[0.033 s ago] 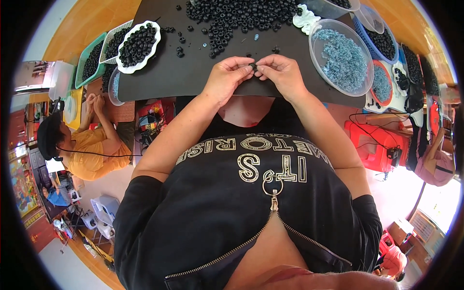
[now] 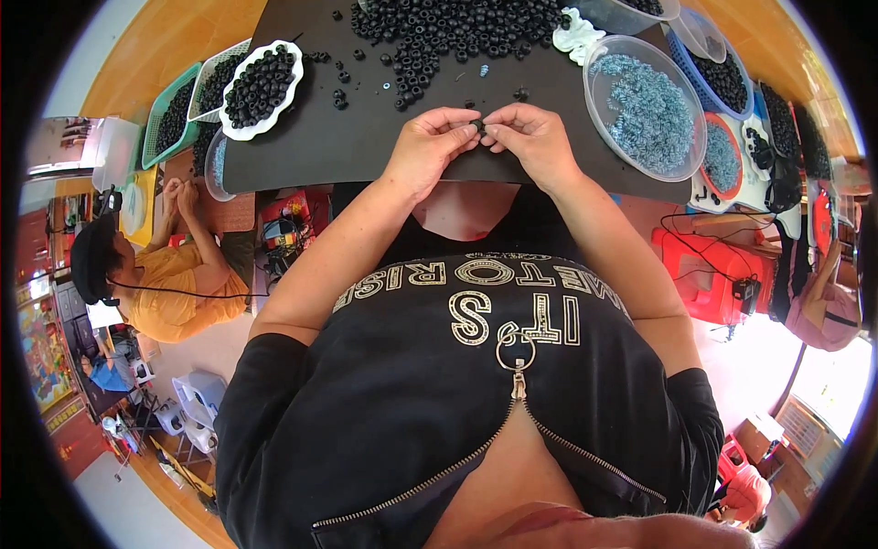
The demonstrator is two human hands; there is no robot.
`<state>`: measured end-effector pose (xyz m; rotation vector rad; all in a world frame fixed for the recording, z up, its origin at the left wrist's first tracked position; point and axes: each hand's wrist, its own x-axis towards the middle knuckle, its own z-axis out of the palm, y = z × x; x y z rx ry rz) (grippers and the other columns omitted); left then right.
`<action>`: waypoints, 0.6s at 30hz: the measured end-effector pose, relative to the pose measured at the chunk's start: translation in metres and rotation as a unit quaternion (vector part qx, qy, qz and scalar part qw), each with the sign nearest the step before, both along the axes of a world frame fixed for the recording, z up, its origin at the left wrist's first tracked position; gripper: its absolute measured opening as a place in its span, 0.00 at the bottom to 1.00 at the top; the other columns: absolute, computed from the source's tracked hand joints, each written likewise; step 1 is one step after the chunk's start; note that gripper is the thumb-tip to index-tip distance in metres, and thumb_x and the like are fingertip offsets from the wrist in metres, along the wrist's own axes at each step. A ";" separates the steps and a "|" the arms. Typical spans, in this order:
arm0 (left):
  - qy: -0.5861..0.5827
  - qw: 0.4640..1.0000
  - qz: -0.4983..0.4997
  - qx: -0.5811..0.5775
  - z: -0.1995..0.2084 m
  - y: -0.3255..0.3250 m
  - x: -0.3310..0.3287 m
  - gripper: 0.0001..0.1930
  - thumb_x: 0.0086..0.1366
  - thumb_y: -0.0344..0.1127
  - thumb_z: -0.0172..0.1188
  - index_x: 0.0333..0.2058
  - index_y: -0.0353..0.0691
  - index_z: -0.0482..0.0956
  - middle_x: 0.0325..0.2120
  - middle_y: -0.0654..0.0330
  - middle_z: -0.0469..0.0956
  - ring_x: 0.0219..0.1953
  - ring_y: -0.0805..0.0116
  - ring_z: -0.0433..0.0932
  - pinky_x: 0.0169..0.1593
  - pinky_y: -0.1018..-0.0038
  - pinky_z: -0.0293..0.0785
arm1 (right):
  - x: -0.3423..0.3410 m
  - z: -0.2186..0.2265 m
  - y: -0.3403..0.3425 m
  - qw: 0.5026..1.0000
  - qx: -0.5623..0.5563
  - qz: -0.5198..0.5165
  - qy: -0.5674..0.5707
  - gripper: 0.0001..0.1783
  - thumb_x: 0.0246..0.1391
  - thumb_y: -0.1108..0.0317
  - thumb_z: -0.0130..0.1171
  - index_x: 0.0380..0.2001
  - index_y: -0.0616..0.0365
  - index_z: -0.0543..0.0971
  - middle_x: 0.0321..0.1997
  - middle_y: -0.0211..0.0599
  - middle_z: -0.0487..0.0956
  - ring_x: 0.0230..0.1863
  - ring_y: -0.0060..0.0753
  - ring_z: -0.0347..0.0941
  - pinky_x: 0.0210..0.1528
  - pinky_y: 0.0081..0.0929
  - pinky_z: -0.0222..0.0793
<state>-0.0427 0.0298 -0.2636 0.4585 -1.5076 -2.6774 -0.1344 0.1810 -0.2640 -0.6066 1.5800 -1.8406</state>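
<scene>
My left hand [image 2: 430, 148] and my right hand [image 2: 538, 145] meet over the near part of the dark table [image 2: 315, 156]. Between the thumbs and fingertips of both hands is a small round black piece [image 2: 478, 126], partly covered by the fingers. A large heap of similar black ring-shaped pieces [image 2: 434, 37] lies beyond my hands. Two loose black pieces rest just past my fingertips, and a tiny blue piece [image 2: 485, 70] lies farther off. On the right, a clear round tub [image 2: 596, 137] holds many small light-blue pieces [image 2: 645, 110].
A white scalloped dish [image 2: 240, 131] of black pieces stands at the left, next to a green basket [image 2: 149, 146]. A blue basket [image 2: 681, 59] and a red-orange dish [image 2: 734, 183] stand right of the tub. A person in yellow [image 2: 187, 288] sits at the left.
</scene>
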 end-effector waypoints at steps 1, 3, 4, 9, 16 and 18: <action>0.000 1.000 -0.002 0.000 0.001 0.001 0.000 0.10 0.59 0.23 0.53 0.41 0.33 0.74 0.33 0.58 0.75 0.37 0.72 0.74 0.45 0.78 0.72 | 0.000 -0.001 0.000 1.000 0.004 0.004 0.012 0.06 0.51 0.78 0.53 0.34 0.66 0.74 0.31 0.35 0.76 0.31 0.23 0.73 0.33 0.17 0.70; -0.006 1.000 0.005 -0.003 0.003 0.002 0.000 0.09 0.59 0.23 0.54 0.40 0.32 0.75 0.33 0.58 0.75 0.37 0.71 0.75 0.45 0.78 0.72 | 0.000 -0.001 -0.001 1.000 0.011 -0.002 0.023 0.05 0.51 0.78 0.53 0.32 0.66 0.74 0.29 0.35 0.76 0.30 0.22 0.74 0.32 0.17 0.70; -0.006 1.000 0.004 -0.003 0.004 0.002 -0.001 0.09 0.59 0.23 0.54 0.40 0.32 0.75 0.33 0.58 0.75 0.37 0.71 0.75 0.45 0.78 0.72 | 0.000 -0.001 -0.002 0.999 0.018 -0.007 0.035 0.04 0.50 0.78 0.53 0.31 0.66 0.74 0.28 0.34 0.76 0.29 0.21 0.74 0.31 0.17 0.71; -0.016 1.000 0.009 -0.018 0.003 0.002 -0.001 0.09 0.59 0.23 0.54 0.39 0.33 0.75 0.33 0.58 0.76 0.36 0.71 0.75 0.45 0.78 0.73 | 0.002 0.001 -0.004 0.999 0.011 -0.025 0.019 0.02 0.50 0.77 0.54 0.29 0.65 0.74 0.26 0.33 0.76 0.28 0.20 0.73 0.29 0.16 0.70; -0.013 1.000 0.017 0.019 0.003 0.000 0.000 0.09 0.59 0.24 0.54 0.39 0.32 0.74 0.32 0.58 0.76 0.35 0.72 0.75 0.44 0.78 0.73 | 0.004 0.007 -0.002 0.997 0.057 0.001 0.057 0.04 0.51 0.76 0.53 0.32 0.65 0.74 0.28 0.33 0.76 0.29 0.20 0.73 0.30 0.15 0.68; -0.012 1.000 0.014 0.002 0.001 0.001 -0.001 0.09 0.59 0.25 0.54 0.40 0.32 0.74 0.32 0.57 0.76 0.35 0.72 0.75 0.43 0.78 0.73 | 0.005 0.005 -0.001 0.997 0.046 -0.001 0.056 0.05 0.51 0.76 0.53 0.32 0.65 0.75 0.28 0.34 0.76 0.29 0.20 0.73 0.30 0.15 0.68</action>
